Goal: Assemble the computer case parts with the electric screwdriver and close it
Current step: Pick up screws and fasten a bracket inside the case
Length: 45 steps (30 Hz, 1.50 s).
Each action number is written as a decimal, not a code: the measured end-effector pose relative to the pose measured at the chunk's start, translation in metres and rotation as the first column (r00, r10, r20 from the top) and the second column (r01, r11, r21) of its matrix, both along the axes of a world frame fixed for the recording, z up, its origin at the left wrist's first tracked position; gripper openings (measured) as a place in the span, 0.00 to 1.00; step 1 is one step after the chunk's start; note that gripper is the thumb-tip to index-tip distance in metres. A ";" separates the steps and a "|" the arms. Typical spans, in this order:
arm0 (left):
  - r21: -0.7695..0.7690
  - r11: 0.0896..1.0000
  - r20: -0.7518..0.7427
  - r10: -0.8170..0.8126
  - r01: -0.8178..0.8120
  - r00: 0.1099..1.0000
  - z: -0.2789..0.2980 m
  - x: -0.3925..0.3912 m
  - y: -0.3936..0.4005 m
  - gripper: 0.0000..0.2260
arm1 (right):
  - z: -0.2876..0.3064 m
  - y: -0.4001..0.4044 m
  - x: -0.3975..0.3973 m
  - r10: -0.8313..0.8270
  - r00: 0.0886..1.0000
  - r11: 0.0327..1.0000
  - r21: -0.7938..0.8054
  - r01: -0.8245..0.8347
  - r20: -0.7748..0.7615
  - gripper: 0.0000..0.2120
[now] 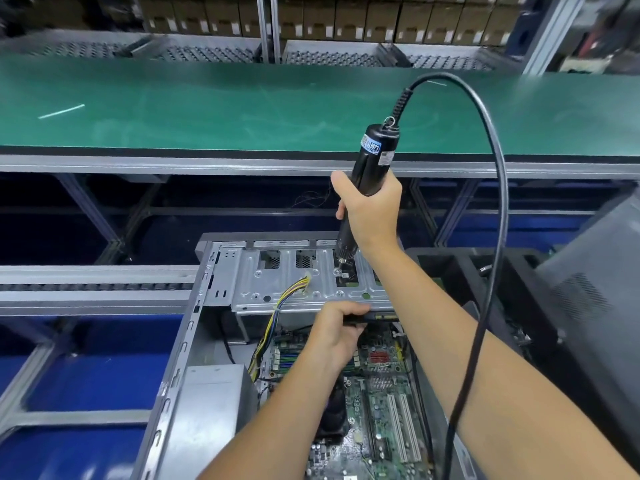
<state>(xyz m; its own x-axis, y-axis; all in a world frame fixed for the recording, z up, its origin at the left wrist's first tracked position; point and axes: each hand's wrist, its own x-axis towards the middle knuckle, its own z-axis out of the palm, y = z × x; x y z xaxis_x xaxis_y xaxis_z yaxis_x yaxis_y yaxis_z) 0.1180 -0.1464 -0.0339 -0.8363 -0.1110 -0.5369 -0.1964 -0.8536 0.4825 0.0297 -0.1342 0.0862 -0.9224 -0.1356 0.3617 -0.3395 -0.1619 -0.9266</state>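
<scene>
We see right hand (369, 206) gripping electric screwdriver (367, 174), bit on drive cage (311, 278); left hand (337, 327) clamps cage's near edge.

A long green belt (242, 109) runs from side to side across the room, with a grey metal edge (173, 164) along its near side. Behind it stand metal racks (214, 51) with rows of little rollers, and brown cardboard boxes (332, 19) are lined up in a row above them. Closer in, a roller track (97, 286) sits on a grey metal frame (86, 202), with dark blue panels (86, 382) low down under it, and the light is bright and even.
</scene>
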 end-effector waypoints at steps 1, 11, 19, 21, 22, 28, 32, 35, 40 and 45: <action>0.000 1.000 0.000 -0.001 0.001 1.000 0.000 0.000 0.000 0.08 | 0.000 0.000 0.000 0.000 1.000 1.000 0.004 0.000 0.001 0.12; -0.031 0.999 0.001 -0.024 0.024 1.000 0.003 0.002 -0.001 0.09 | -0.005 -0.006 -0.003 0.052 0.998 0.997 0.058 -0.050 -0.038 0.12; -0.041 0.999 0.007 -0.027 0.027 1.000 0.007 0.002 -0.001 0.08 | -0.009 -0.007 -0.003 0.102 0.992 0.992 0.086 -0.095 -0.081 0.14; -0.044 0.999 0.015 -0.027 0.028 1.000 0.009 0.003 -0.001 0.08 | -0.008 -0.006 -0.003 0.120 0.989 0.991 0.076 -0.113 -0.092 0.14; -0.045 0.999 0.020 -0.028 0.029 0.999 0.009 0.003 -0.001 0.07 | -0.008 -0.005 -0.003 0.126 0.988 0.990 0.073 -0.119 -0.091 0.14; -0.087 0.996 0.064 -0.016 0.021 0.998 0.011 0.006 -0.002 0.06 | 0.007 0.002 -0.007 0.118 0.991 0.992 -0.045 -0.120 -0.061 0.15; -0.545 0.677 0.401 -0.308 0.495 0.862 0.025 0.026 -0.009 0.19 | 0.027 0.022 -0.014 0.087 0.995 0.985 -0.147 -0.093 -0.050 0.17; -0.768 -0.031 0.628 -0.238 0.640 0.741 0.044 0.031 -0.006 0.24 | 0.033 0.046 -0.016 0.059 0.998 0.985 -0.158 -0.064 -0.033 0.17; -0.931 -0.293 0.299 -0.279 0.216 0.912 0.091 0.002 0.047 0.18 | 0.030 0.120 -0.019 -0.031 0.999 0.977 -0.209 0.034 0.018 0.17; -0.916 -0.366 0.325 -0.441 0.163 0.837 0.089 -0.035 0.129 0.13 | 0.014 0.219 -0.023 -0.128 0.987 0.964 -0.222 0.147 0.094 0.18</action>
